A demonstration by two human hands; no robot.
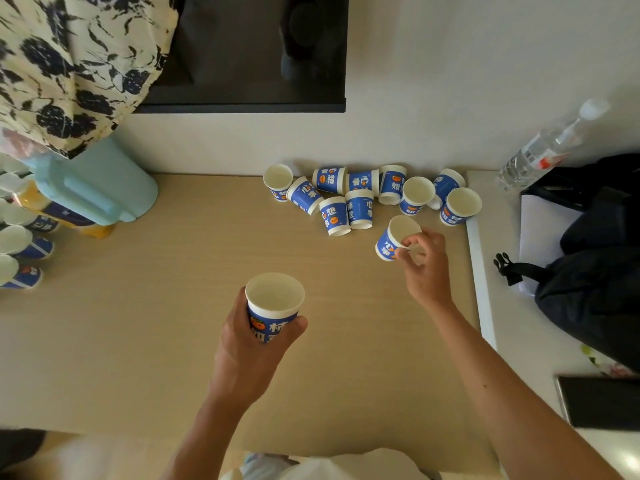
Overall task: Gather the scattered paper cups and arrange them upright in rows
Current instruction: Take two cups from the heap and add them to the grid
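My left hand [256,344] grips a blue-and-white paper cup [273,299] upright above the middle of the wooden table [138,323]. My right hand [424,268] pinches the rim of a second cup [394,237], which tilts at the near edge of the pile. Several more cups [360,197] lie scattered at the back of the table by the wall, some on their sides, some upright. At the left edge several cups [20,244] sit in a column, partly cut off by the frame.
A light blue jug [100,188] and an orange item stand at the back left. A water bottle [543,147], black bags [595,251] and a dark phone [602,403] occupy the white surface to the right. A patterned cloth hangs at top left.
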